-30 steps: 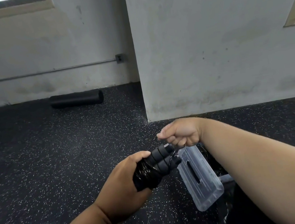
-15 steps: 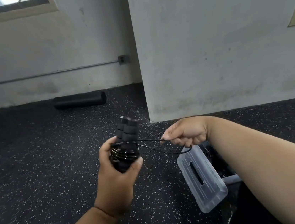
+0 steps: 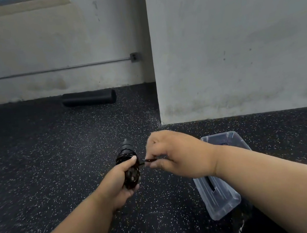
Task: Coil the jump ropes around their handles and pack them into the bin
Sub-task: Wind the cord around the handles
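Change: half a second ago my left hand held the bundle upright with a loose loop of cord slack between my hands; now the bundle points away from me and the free cord is pulled short, my right hand close in beside it.

Head view, left hand (image 3: 118, 180): my fingers and thumb are curled round the jump rope (image 3: 129, 167), the thumb laid over the coils at the top, the fingertips wrapped under the near end.

Head view, right hand (image 3: 174, 153): at 3 o'clock of the bundle, just beside it. My thumb and curled fingers pinch the free end of the cord (image 3: 150, 160), which runs short and taut from the coils to my fingertips.

Jump rope, look: black all over. Thin glossy cord is wound in many turns around the handles, the loops crowding the near half and catching small glints of light. A tapered black handle tip sticks out bare at 12 o'clock, past my thumb. I cannot tell whether one or two handles lie under the coils here.

Jump rope, place: in the air above the floor (image 3: 50, 177), near the middle of the view, between my two hands.

Bin (image 3: 217, 199): clear plastic, on the floor at 4 o'clock of the bundle, partly behind my right forearm; something dark inside it, too hidden to make out.

Beyond: a black foam roller (image 3: 88, 98) lies against the wall at 11 o'clock.
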Demonstrator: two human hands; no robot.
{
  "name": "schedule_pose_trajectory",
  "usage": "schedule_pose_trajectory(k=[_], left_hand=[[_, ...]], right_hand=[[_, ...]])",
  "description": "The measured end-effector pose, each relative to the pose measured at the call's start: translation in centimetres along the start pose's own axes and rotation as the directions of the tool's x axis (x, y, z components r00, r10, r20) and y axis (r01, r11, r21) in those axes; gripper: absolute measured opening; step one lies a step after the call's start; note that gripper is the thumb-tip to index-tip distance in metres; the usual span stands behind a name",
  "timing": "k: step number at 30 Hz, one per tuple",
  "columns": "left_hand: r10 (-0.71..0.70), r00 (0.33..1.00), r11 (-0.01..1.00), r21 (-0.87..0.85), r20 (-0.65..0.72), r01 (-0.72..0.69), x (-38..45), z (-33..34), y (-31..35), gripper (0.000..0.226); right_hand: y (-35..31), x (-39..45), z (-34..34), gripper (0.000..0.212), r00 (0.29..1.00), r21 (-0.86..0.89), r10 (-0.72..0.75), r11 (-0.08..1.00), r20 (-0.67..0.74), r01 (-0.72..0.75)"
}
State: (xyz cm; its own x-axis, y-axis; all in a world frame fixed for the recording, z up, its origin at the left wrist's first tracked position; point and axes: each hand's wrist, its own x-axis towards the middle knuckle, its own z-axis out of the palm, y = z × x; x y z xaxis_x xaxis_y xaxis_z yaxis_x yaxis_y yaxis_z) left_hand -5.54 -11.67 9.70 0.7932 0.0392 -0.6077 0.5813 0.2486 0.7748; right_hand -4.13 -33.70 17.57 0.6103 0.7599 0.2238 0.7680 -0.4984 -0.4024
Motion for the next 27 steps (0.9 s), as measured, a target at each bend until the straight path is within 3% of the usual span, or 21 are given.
schedule_pose_trajectory(k=[2, 4, 6, 8, 9, 10, 13, 16, 21, 25, 27], left_hand=[[-0.056, 0.996, 0.998, -0.021, 0.073, 0.058, -0.3, 0.1, 0.1, 0.042], [-0.071, 0.987, 0.994, -0.071, 0.141, 0.081, -0.5, 0.4, 0.0, 0.049], [-0.091, 0.974, 0.989, -0.095, 0.205, 0.113, -0.8, 0.9, 0.0, 0.057], [-0.084, 0.966, 0.987, -0.109, 0.246, 0.114, -1.3, 1.4, -0.1, 0.059], [-0.074, 0.964, 0.987, -0.121, 0.254, 0.107, -1.5, 1.5, -0.2, 0.060], [-0.060, 0.964, 0.985, -0.140, 0.259, 0.099, -1.8, 1.6, -0.3, 0.061], [0.024, 0.964, 0.979, -0.199, 0.265, 0.031, -2.4, 1.7, -0.2, 0.062], [0.140, 0.940, 0.976, -0.206, 0.312, -0.076, -3.1, 2.3, -0.1, 0.059], [0.282, 0.911, 0.943, -0.261, 0.299, -0.207, -3.9, 3.5, -0.3, 0.055], [0.325, 0.908, 0.932, -0.253, 0.266, -0.260, -3.5, 2.9, -0.3, 0.058], [0.327, 0.915, 0.932, -0.241, 0.237, -0.270, -3.3, 2.7, -0.3, 0.060]], right_hand=[[-0.2, -0.2, 0.1, 0.015, 0.995, 0.008, -0.069, 0.998, -0.074, 0.070], [-0.8, -0.3, -0.2, 0.015, 0.996, 0.246, 0.000, 0.969, -0.090, 0.022], [-1.1, 0.0, -0.4, 0.021, 0.990, 0.608, 0.126, 0.791, -0.067, -0.060], [-0.6, 0.3, -0.4, 0.027, 0.967, 0.829, 0.247, 0.550, -0.054, -0.095], [-0.3, 0.4, -0.4, 0.029, 0.955, 0.852, 0.294, 0.508, -0.032, -0.127], [0.0, 0.4, -0.4, 0.030, 0.944, 0.820, 0.329, 0.541, -0.004, -0.185], [0.4, 0.1, 0.6, 0.032, 0.906, 0.513, 0.416, 0.763, 0.079, -0.394], [-0.3, 0.3, 2.4, 0.025, 0.880, 0.408, 0.456, 0.785, 0.129, -0.467], [-0.8, 0.5, 3.2, 0.022, 0.874, 0.510, 0.480, 0.735, 0.072, -0.446], [-0.8, 0.6, 4.3, 0.024, 0.869, 0.570, 0.495, 0.719, -0.018, -0.398], [-0.7, 0.7, 4.9, 0.022, 0.854, 0.652, 0.519, 0.658, -0.032, -0.376]])
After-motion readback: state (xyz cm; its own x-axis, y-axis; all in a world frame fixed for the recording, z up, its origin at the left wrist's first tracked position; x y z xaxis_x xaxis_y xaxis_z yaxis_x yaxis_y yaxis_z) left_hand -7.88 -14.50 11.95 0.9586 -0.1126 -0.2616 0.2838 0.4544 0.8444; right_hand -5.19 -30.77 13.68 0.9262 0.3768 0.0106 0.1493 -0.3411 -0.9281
